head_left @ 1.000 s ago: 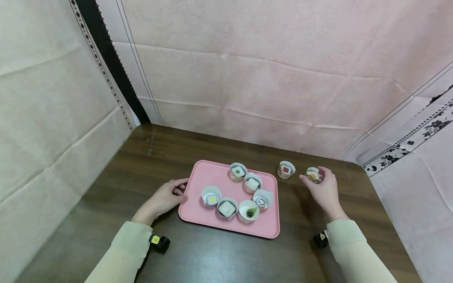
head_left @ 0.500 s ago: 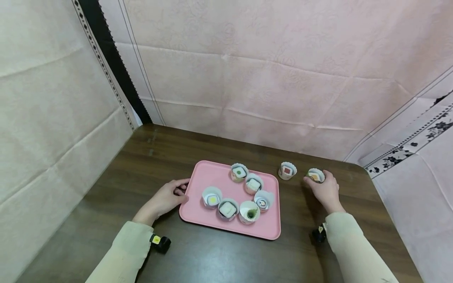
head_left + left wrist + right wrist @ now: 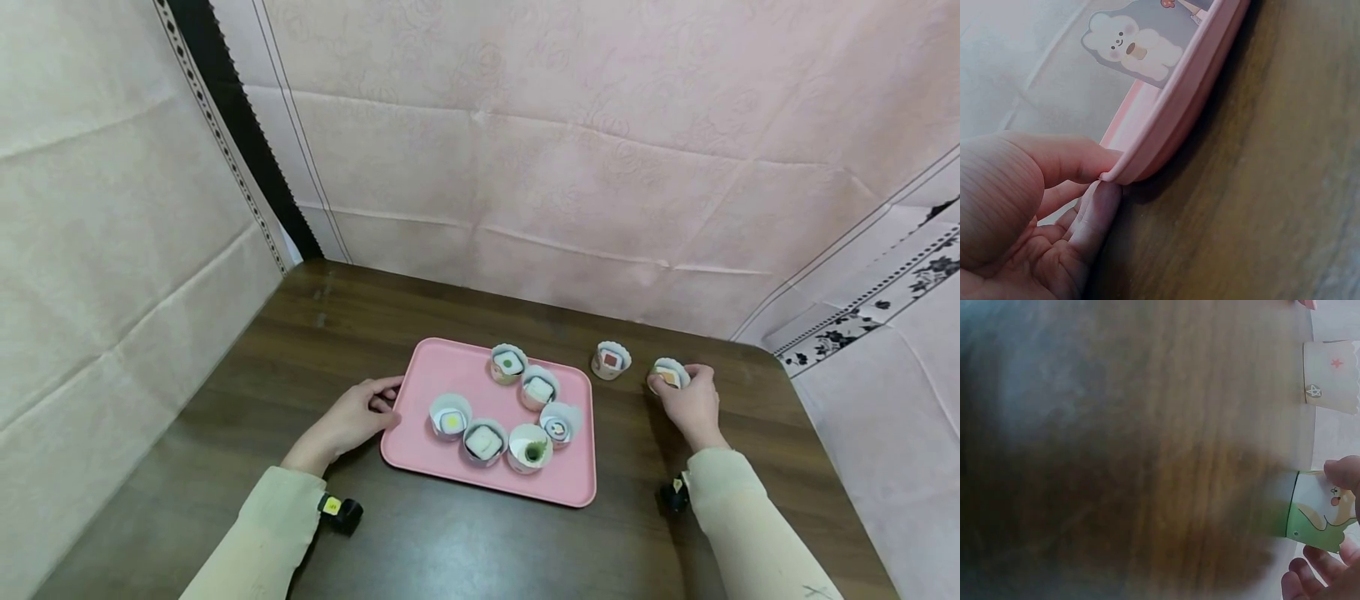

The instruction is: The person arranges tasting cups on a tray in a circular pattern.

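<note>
A pink tray (image 3: 408,454) lies on the table, carrying several paper cupcake cups, one of them a white cup (image 3: 527,450) with something green inside. My left hand (image 3: 352,425) pinches the tray's left edge; in the left wrist view the thumb (image 3: 1072,156) lies over the rim with fingers beneath. To the right of the tray, my right hand (image 3: 692,410) holds a paper cup (image 3: 670,368) with a whitish and orange piece inside. The right wrist view shows this cup's green printed side (image 3: 1316,519) between thumb and fingers, partly cut off by the frame.
Another paper cup (image 3: 611,361) with a red-and-white piece stands between the tray and my right hand. The brown wooden table (image 3: 450,542) ends at a pale cloth backdrop (image 3: 562,192); cloth also hangs at both sides.
My right thumb has closed in against the cup, which stays at about the same spot. My left hand keeps its place on the tray, and the view has shifted slightly.
</note>
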Demonstrator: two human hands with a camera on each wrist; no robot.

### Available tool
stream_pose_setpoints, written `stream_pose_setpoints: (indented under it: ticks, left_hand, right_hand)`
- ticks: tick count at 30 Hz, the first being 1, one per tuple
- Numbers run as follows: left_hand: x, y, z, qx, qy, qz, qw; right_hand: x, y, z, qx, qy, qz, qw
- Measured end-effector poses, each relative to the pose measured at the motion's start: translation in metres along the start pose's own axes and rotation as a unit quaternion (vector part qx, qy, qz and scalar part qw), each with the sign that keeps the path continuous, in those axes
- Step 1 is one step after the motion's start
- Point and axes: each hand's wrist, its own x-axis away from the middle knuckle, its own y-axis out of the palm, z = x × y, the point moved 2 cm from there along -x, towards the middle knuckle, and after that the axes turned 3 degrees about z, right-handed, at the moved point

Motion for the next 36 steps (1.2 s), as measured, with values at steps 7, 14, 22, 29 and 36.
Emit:
stream_pose_setpoints:
  ticks: [7, 14, 22, 29, 36]
  left_hand:
    - [-0.001, 0.000, 0.003, -0.001, 0.004, -0.006, 1.0000]
    - [-0.002, -0.002, 0.006, -0.001, 0.007, -0.010, 0.9999]
    - [-0.001, -0.001, 0.006, -0.006, 0.004, -0.008, 0.9999]
    - [0.000, -0.001, 0.004, -0.007, 0.004, -0.008, 0.9999]
    - [0.001, -0.001, 0.003, -0.007, 0.000, -0.009, 0.9999]
  right_hand:
    - [0.003, 0.000, 0.001, 0.000, 0.013, -0.015, 0.9998]
    - [0.007, -0.006, 0.001, 0.004, -0.001, -0.006, 1.0000]
    - [0.019, -0.018, -0.007, -0.007, -0.033, 0.012, 0.9994]
    - [0.036, -0.023, -0.040, -0.022, -0.080, 0.033, 0.9960]
    - [0.059, -0.005, -0.096, -0.058, -0.162, 0.018, 0.9850]
